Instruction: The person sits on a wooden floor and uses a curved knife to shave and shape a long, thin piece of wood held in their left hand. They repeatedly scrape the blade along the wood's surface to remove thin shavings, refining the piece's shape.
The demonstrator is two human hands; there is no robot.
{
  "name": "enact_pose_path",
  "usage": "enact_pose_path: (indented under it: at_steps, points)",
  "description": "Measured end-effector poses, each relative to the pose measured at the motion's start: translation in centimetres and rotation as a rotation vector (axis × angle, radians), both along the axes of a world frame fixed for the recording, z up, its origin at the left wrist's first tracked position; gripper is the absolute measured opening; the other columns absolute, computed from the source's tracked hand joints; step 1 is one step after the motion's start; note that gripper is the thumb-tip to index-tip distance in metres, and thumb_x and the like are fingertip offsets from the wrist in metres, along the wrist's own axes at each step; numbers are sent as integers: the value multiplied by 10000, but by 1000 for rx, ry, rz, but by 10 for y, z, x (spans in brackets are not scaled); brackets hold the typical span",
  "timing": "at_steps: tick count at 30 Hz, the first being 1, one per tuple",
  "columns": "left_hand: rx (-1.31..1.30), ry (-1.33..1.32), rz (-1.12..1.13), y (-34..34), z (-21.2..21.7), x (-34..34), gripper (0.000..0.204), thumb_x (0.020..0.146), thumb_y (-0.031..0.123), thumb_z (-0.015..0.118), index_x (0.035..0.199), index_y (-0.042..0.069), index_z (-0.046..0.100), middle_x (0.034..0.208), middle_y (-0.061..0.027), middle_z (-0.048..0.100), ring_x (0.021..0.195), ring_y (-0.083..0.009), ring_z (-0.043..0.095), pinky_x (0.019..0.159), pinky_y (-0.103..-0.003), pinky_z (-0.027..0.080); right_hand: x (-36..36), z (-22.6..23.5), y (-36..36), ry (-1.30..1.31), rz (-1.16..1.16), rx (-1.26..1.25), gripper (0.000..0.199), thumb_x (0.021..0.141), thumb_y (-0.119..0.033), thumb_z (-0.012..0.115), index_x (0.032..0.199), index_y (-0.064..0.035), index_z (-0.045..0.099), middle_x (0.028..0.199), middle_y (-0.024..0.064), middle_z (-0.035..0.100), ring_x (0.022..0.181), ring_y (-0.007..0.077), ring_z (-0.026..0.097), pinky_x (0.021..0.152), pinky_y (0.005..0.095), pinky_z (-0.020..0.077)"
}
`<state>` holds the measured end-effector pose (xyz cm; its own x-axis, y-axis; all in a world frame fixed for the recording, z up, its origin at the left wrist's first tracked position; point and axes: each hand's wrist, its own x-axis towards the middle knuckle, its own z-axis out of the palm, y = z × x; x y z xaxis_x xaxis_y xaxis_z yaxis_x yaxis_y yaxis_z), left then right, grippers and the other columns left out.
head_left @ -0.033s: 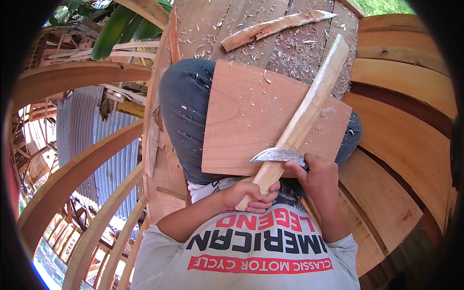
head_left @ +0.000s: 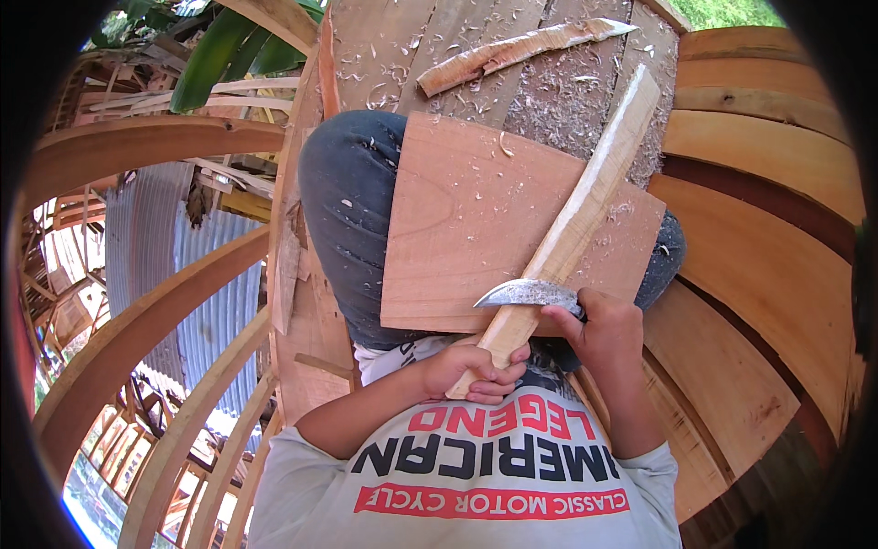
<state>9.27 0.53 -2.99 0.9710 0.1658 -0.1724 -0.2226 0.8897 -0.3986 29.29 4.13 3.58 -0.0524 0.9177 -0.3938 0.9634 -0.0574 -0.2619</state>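
A long pale wooden stick (head_left: 594, 192) lies slanted across a flat brown board (head_left: 457, 220) that rests on my lap. My left hand (head_left: 476, 371) grips the stick's near end against my grey shirt. My right hand (head_left: 605, 331) is closed on the handle of a curved metal knife (head_left: 529, 293). The blade lies crosswise on the stick just above my left hand, its tip pointing left. Pale shavings are scattered on the board.
Plank flooring (head_left: 549, 101) ahead of my knees is strewn with shavings, and a rough carved wood strip (head_left: 521, 50) lies on it. Curved wooden planks (head_left: 768, 265) rise at the right. Curved ribs (head_left: 137, 329), corrugated metal sheets (head_left: 210, 311) and green leaves (head_left: 219, 55) are at the left.
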Motion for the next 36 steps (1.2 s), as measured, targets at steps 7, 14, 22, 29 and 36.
enact_pose_path:
  at_steps: [7, 14, 22, 29, 36]
  points:
    - [35, 27, -38, -7, 2, -4, 326, 617, -9, 471, 906, 78, 348, 652, 0, 350, 475, -65, 338, 417, -193, 288, 52, -11, 32, -205, -311, 120, 584, 797, -550, 600, 660, 17, 605, 581, 212, 555, 569, 367, 586, 524, 418, 454]
    - [18, -1, -49, -5, -1, -3, 316, 645, 30, 504, 916, 80, 348, 655, 4, 345, 475, -63, 342, 416, -185, 290, 33, 7, 14, -15, -188, 43, 547, 777, -500, 653, 632, 24, 597, 540, 194, 535, 523, 349, 571, 486, 388, 441]
    - [-46, 14, -75, 0, -4, -2, 315, 645, 33, 520, 915, 74, 364, 657, 3, 353, 484, -55, 348, 420, -185, 292, 13, -14, 11, 8, 19, 83, 562, 691, -581, 674, 618, -26, 622, 535, 132, 566, 480, 279, 591, 451, 350, 451]
    - [-54, 0, -57, 0, -5, 0, 313, 643, 27, 507, 920, 69, 366, 663, 2, 356, 481, -54, 348, 420, -185, 299, 29, -17, 21, -167, -21, 73, 601, 639, -652, 662, 620, -52, 632, 516, 125, 554, 513, 280, 601, 454, 346, 453]
    - [34, -5, -54, -11, -4, -10, 318, 646, 8, 463, 931, 83, 344, 649, 6, 330, 469, -59, 326, 414, -187, 291, 90, -17, 44, -316, -491, 209, 637, 789, -588, 585, 691, 40, 618, 571, 220, 550, 569, 359, 605, 537, 407, 464]
